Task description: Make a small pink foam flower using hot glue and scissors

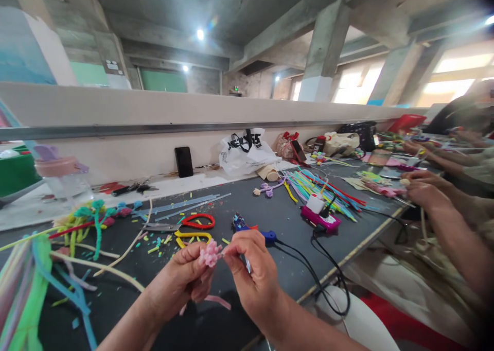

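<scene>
My left hand is closed around a small pink flower-like cluster of fuzzy chenille stem, held above the dark table. At its right edge, my right hand pinches with thumb and forefinger; what lies between those fingertips is too small to make out. Below the hands lies a loose pink strip. Just beyond them rest scissors with red and yellow handles. Partly behind my right hand is a blue corded tool, which looks like a hot glue gun.
Chenille stems lie in a bundle, near a magenta power strip. Green and blue stems spread at left by a clear cup. A phone leans on the partition. A co-worker's hands are at right.
</scene>
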`<state>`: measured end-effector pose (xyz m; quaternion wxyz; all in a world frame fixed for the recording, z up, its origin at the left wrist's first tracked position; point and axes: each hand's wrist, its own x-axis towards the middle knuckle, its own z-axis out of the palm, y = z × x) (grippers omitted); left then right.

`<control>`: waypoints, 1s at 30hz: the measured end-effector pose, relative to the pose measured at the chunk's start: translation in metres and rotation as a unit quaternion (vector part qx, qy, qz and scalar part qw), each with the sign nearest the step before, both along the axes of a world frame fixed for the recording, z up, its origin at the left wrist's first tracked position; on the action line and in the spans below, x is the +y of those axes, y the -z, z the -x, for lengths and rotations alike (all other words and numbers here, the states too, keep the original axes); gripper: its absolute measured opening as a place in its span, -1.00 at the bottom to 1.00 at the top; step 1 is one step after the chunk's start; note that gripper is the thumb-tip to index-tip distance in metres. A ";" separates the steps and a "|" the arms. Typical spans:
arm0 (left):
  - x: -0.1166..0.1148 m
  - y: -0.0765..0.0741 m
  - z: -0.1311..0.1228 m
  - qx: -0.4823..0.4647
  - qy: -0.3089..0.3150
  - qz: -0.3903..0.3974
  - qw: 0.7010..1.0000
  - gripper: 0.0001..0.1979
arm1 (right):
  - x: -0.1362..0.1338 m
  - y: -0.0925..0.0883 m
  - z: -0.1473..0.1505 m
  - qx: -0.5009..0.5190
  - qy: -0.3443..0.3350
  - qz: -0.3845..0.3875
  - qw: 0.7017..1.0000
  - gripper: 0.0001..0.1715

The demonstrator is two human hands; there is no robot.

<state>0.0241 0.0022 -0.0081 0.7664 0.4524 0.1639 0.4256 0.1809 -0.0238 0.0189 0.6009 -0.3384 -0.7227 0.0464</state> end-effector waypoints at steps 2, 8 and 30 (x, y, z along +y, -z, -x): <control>0.000 0.002 0.001 0.003 -0.001 -0.007 1.000 -0.82 | -0.003 -0.003 -0.001 -0.024 0.003 -0.013 1.000 -0.87; 0.000 0.005 0.001 0.016 0.000 -0.011 1.000 -0.82 | -0.005 -0.006 -0.002 -0.064 -0.006 -0.021 0.998 -0.87; -0.002 0.005 -0.001 -0.044 0.056 0.022 0.997 -0.80 | 0.002 -0.003 -0.005 -0.102 -0.070 -0.005 0.992 -0.86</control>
